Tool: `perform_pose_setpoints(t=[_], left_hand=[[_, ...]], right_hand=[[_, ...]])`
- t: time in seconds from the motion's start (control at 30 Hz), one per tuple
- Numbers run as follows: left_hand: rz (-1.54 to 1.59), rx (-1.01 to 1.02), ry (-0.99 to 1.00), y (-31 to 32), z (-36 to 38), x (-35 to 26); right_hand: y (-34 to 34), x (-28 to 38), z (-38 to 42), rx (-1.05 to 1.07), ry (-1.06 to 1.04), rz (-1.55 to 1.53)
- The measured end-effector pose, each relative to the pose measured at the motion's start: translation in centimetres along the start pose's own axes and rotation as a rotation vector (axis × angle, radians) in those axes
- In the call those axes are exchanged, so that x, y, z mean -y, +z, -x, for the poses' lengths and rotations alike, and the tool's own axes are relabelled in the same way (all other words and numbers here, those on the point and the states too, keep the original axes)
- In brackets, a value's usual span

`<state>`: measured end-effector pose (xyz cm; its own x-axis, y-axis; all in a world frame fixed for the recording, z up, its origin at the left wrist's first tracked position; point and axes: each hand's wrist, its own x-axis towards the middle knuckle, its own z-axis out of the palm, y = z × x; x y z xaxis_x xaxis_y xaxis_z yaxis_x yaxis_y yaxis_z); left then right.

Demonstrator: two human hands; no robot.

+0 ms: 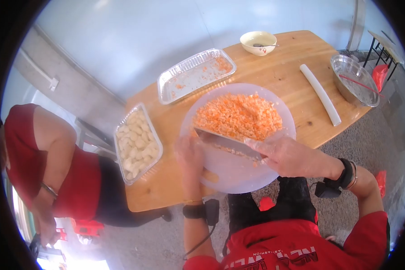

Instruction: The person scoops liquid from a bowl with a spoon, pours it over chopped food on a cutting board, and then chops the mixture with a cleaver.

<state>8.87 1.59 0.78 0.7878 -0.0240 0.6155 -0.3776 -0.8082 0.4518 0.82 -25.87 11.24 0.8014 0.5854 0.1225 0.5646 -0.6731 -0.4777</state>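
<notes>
A round, whitish plastic cutting board (238, 173) lies at the table's front edge, heaped with finely chopped orange-and-white filling (238, 112). In my right hand (285, 157) is the handle end of a wide-bladed kitchen knife (225, 141). Its blade slants across the near side of the heap, with small bits stuck along it. My left hand (190, 155) is closed at the board's left edge, close to the blade's far end; its fingers are blurred and partly hidden.
Left of the board, a foil tray (159, 150) holds pale, rounded pieces. Behind sit another foil tray (180, 92) with orange scraps and a bowl (258, 42) with a spoon. A white roll (319, 94) and a metal basin (355, 85) are rightward. A person in red (83, 180) stands left.
</notes>
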Motion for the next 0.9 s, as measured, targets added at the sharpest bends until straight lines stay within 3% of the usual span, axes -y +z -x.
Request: perform_pose_setpoints(t=[0.1, 0.17, 0.27, 0.37, 0.47, 0.57, 0.67, 0.77, 0.9], left_hand=[[0.014, -0.025, -0.010, 0.5, 0.0, 0.5], [0.049, -0.021, -0.026, 0.8, 0.4, 0.6], [0.012, -0.002, 0.029, 0.2, 0.0, 0.5], [0.018, 0.017, 0.036, 0.1, 0.1, 0.1], [0.005, 0.008, 0.040, 0.0, 0.0, -0.4], [-0.029, -0.009, 0.023, 0.0, 0.0, -0.3], [-0.013, 0.001, 0.028, 0.0, 0.0, -0.2], [-0.034, -0.006, 0.009, 0.2, -0.1, 0.0], [0.002, 0.018, -0.011, 0.3, 0.0, 0.4]], right_hand=[[0.3, -0.5, 0.0, 0.003, -0.012, 0.016], [-0.1, -0.9, 0.4, -0.142, -0.081, -0.085], [-0.6, -0.2, 1.3, -0.183, -0.134, -0.101], [0.1, 0.1, 1.9, -0.013, -0.081, -0.054], [-0.6, -0.2, 1.4, -0.012, 0.010, -0.093], [-2.0, -0.8, 1.1, -0.070, 0.134, -0.131], [-1.0, -2.2, 1.0, -0.244, 0.031, 0.029], [-1.3, -2.6, 0.9, -0.115, 0.189, -0.040], [-1.5, -3.0, 0.6, -0.232, 0.158, -0.161]])
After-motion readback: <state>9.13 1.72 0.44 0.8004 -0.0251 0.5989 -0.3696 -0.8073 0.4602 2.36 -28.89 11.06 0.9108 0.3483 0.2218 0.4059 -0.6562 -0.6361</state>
